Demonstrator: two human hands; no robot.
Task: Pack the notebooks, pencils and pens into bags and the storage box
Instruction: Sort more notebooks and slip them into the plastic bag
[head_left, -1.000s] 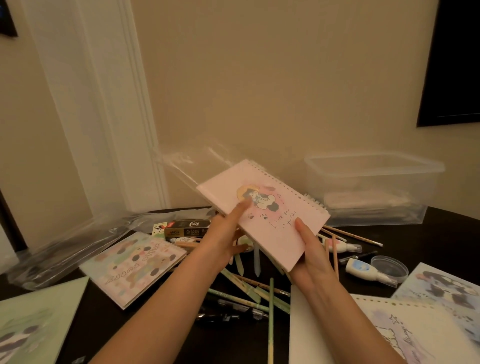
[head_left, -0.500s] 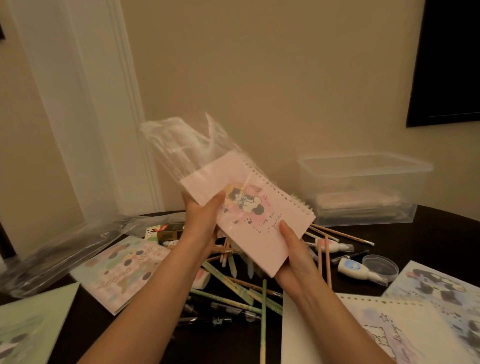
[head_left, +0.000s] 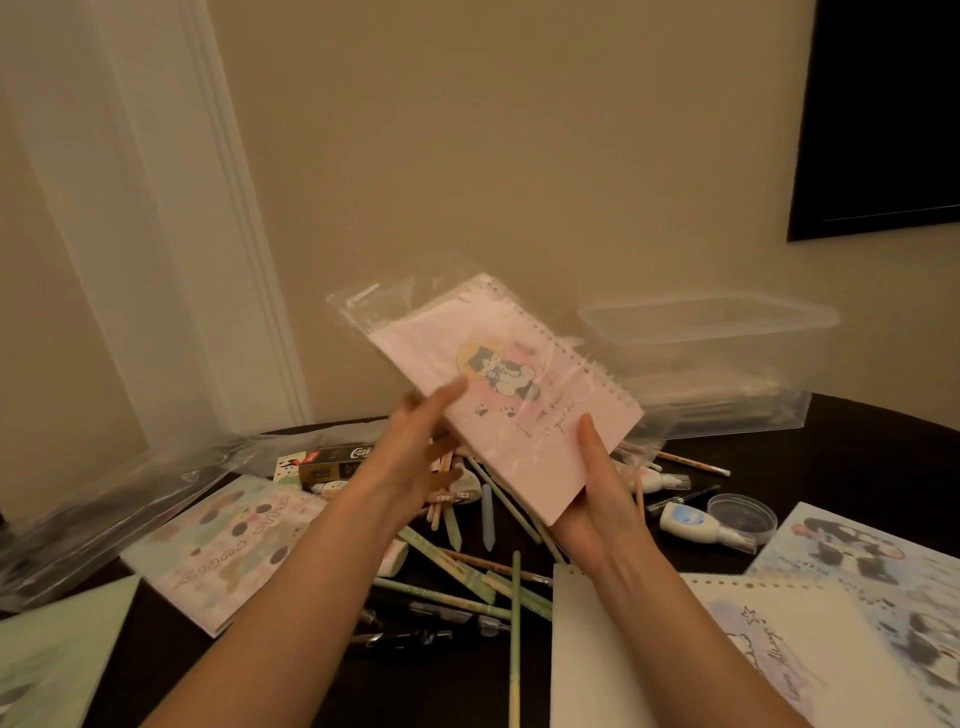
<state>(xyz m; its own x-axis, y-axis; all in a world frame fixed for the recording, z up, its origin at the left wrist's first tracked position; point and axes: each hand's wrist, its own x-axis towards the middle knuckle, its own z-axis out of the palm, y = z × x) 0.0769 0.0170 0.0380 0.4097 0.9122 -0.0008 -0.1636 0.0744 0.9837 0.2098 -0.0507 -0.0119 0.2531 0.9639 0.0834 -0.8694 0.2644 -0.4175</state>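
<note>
head: blurry left grip (head_left: 415, 457), half-bagged notebook (head_left: 519, 431)

Spiral notebook (head_left: 519, 415): held above the table (head_left: 857, 457), far end inside the plastic bag (head_left: 395, 312); near end in the right grip (head_left: 597, 493), thumb on top; left grip (head_left: 415, 457) at its left edge.
Storage box (head_left: 727, 353): behind and right of the spiral notebook, at the table's far side.
Pencils and pens (head_left: 467, 571): heaped on the table beneath the spiral notebook, between the forearms.
Correction tape dispenser (head_left: 696, 525): right of the heap; round dish (head_left: 743, 512) touching it behind.
Small carton (head_left: 332, 462): left of the heap.
Second notebook (head_left: 228, 551): on the table, before the carton.
Large pouch (head_left: 104, 493): farther left.
Punched notebook (head_left: 779, 639): near right, overlapping another notebook (head_left: 883, 571) behind it.
</note>
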